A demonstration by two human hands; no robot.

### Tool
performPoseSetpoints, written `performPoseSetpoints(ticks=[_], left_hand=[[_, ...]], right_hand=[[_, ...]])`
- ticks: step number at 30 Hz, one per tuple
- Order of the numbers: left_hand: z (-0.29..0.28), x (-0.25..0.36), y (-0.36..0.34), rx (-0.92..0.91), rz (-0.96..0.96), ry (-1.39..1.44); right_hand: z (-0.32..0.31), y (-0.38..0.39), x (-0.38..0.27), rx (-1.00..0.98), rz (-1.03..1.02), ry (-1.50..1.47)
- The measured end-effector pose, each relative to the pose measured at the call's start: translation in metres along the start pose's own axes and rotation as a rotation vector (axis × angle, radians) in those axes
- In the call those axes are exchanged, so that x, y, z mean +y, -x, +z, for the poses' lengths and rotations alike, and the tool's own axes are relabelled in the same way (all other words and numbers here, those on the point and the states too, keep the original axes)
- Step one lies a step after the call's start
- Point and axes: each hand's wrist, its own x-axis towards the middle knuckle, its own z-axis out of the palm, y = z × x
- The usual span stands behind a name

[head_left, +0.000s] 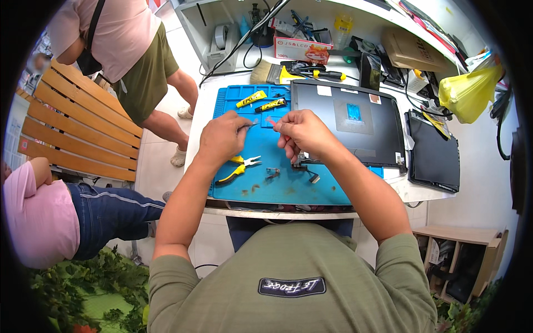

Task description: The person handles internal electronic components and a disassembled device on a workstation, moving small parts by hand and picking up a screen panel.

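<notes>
Above the blue mat [261,188], my left hand [221,136] pinches a small metal piece [253,124]. My right hand [302,132], just right of it, grips a thin red tool [272,124], its tip near that piece. Yellow-handled pliers [236,173], a small metal part [272,172] and a short cable with a connector [309,175] lie below my hands. A yellow tube [251,99] and a black-and-yellow tube [270,106] lie in the mat's compartments. A dark laptop screen panel [372,141] rests at the right, partly behind my right hand.
A brush [264,72] and a cluttered shelf [216,53] are at the back. A black laptop [433,155] and hanging yellow bag [466,94] are at the right. Two people [133,44] [44,216] are by a wooden bench [78,133] at the left.
</notes>
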Motion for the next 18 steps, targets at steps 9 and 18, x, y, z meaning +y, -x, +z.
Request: performPoseSetpoints(ticks=[9,18], left_hand=[[0.002,0.007,-0.003,-0.008,-0.047,-0.037],[0.007,0.006,-0.001,0.023,-0.07,-0.05]], right_hand=[[-0.002,-0.003,0.001,-0.007,-0.019,-0.044],[-0.003,-0.001,0.002,-0.002,-0.035,-0.043]])
